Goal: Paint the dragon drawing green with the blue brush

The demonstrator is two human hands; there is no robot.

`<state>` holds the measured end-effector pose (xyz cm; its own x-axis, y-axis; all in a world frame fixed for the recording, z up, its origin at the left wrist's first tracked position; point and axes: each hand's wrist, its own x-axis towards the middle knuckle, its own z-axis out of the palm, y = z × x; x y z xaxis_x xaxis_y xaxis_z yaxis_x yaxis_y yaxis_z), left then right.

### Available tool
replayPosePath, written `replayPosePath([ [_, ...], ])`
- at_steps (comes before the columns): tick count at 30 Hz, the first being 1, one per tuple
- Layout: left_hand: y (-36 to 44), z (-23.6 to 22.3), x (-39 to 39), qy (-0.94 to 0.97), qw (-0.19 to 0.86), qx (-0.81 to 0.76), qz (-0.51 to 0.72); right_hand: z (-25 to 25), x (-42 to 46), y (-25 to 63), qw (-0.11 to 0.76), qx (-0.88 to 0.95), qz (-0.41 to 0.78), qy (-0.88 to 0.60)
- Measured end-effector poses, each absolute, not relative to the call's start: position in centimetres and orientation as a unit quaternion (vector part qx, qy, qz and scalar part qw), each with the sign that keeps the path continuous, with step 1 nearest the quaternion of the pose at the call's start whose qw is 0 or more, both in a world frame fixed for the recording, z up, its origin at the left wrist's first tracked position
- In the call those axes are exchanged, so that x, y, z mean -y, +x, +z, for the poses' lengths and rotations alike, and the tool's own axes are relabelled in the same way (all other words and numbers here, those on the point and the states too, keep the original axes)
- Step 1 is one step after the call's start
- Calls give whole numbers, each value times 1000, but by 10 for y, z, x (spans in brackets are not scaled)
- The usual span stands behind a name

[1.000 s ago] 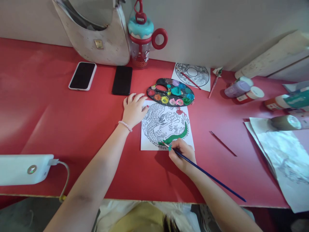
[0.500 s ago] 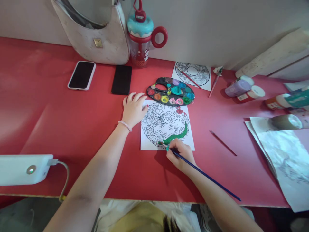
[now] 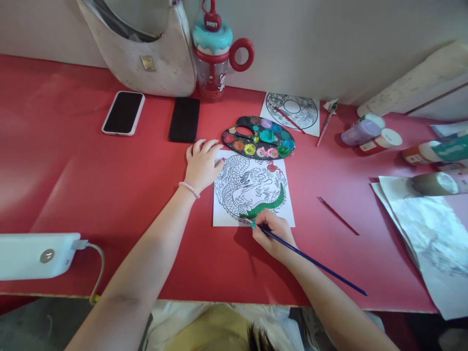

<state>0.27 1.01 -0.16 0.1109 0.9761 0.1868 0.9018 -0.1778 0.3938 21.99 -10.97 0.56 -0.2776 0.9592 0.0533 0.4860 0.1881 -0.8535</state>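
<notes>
A white sheet with a printed dragon drawing lies on the red table. Part of the dragon's body is painted green, and a small figure at its upper right is red. My right hand pinches a long dark blue paintbrush, its tip at the lower end of the green area. My left hand rests flat with fingers spread, at the sheet's upper left edge. Just beyond the sheet sits a black paint palette with many colours.
A thin brush lies right of the sheet. Paint bottles and more papers are on the right. Two phones, a handbag and a cup stand behind. A white power bank is at left.
The green paint now covers a bit more at its lower left end. The brush handle's far end has risen slightly. My left hand stays in place.
</notes>
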Motion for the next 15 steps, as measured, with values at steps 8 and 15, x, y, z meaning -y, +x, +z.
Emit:
replayPosePath([
  [8,2,-1,-11,741,101,-633,197,2,111,222,317,694,388,-517],
  [15,2,-3,-11,742,95,-632,202,9,114,218,313,653,394,-566],
])
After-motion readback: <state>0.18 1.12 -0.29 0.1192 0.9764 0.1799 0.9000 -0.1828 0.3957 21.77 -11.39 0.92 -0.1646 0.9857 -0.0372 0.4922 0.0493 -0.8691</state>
